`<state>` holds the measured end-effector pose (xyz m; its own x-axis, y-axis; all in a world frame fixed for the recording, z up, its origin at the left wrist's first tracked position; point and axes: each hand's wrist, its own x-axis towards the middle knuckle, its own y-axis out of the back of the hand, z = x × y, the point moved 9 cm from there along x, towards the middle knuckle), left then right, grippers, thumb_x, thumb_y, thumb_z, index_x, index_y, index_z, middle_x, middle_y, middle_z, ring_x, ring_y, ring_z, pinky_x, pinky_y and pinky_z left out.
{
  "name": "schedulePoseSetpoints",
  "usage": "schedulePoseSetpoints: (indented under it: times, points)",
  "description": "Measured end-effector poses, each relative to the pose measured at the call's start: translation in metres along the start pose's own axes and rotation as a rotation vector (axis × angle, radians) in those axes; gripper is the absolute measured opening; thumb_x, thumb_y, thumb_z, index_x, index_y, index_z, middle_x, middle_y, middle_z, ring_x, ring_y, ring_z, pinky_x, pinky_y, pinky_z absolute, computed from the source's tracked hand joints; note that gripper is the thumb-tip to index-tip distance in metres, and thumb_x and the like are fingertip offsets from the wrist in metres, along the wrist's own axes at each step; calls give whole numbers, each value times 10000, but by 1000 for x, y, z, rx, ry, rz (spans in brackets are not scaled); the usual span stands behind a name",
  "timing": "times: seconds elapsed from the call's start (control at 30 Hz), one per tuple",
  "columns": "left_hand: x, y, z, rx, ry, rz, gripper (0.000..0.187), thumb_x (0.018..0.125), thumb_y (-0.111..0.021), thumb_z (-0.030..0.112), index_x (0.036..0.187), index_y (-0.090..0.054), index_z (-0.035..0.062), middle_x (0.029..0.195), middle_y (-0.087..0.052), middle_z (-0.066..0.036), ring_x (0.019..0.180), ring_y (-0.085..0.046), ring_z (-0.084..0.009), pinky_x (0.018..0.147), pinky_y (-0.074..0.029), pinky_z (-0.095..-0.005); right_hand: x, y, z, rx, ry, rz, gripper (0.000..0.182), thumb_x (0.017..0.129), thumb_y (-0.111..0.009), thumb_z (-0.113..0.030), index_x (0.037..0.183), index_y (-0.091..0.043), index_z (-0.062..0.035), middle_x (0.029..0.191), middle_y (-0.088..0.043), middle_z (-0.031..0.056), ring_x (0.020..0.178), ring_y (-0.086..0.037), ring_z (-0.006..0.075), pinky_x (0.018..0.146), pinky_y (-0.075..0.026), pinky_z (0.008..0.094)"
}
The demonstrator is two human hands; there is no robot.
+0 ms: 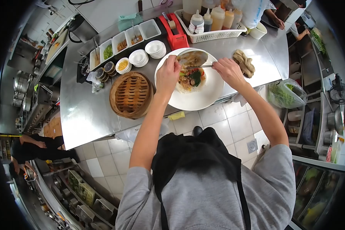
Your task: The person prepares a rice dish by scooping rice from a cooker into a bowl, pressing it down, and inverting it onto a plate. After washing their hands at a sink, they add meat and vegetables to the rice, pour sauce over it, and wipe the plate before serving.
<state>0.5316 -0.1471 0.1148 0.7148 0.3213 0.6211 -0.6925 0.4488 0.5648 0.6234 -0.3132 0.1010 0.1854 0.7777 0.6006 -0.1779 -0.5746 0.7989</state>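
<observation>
Over a large white plate (pixel 214 92), my left hand (pixel 169 73) is closed on the rim of a small bowl (pixel 193 58), tilted with its food-smeared inside showing. My right hand (pixel 230 73) pinches the handle of a metal utensil (pixel 200 66), whose far end reaches toward the bowl. Below them on the plate lies a mound of food (pixel 190 81) with a dark green piece and a brown topping. A round bamboo steamer (pixel 131 95) stands left of the plate, near my left forearm.
Behind the plate are stacked white dishes (pixel 138 58), a red tape dispenser (pixel 175 34), a bottle basket (pixel 218 35) and topping trays (pixel 120 43). A crumpled cloth (pixel 244 63) lies right. Other people's hands (pixel 278 23) show at upper right; a person in black (pixel 38 149) stands far left.
</observation>
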Motion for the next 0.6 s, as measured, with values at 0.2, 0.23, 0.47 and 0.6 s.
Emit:
schedulePoseSetpoints:
  times: [0.2,0.23,0.47,0.6]
  points:
    - [1,3,3,-18,-28,36,213,749,-601,26,913,-468,50,729,-583,-112,655,-596,-303,568,-479,-382,-3,17,5,-36,-90,72,92,759,-613,-100,838,-570,-81,739,-530,30,717,-531,205,635,-433,328]
    - [1,3,3,-18,-33,33,213,749,-601,26,913,-468,50,729,-583,-112,655,-596,-303,568,-479,-382,-8,11,4,-18,-83,43,94,759,-615,-103,838,-570,-80,739,-531,31,716,-531,207,635,-434,329]
    - [-1,4,4,-26,-35,29,216,746,-600,21,926,-483,44,738,-583,-115,661,-593,-308,573,-476,-382,0,12,1,20,-114,58,87,766,-620,-125,821,-571,-78,737,-535,29,732,-538,203,644,-438,324]
    - [1,3,7,-38,-28,21,212,751,-596,24,930,-484,40,741,-582,-121,654,-594,-313,570,-475,-386,-5,2,-6,49,-68,12,90,769,-620,-128,824,-572,-76,731,-533,32,740,-540,200,651,-440,318]
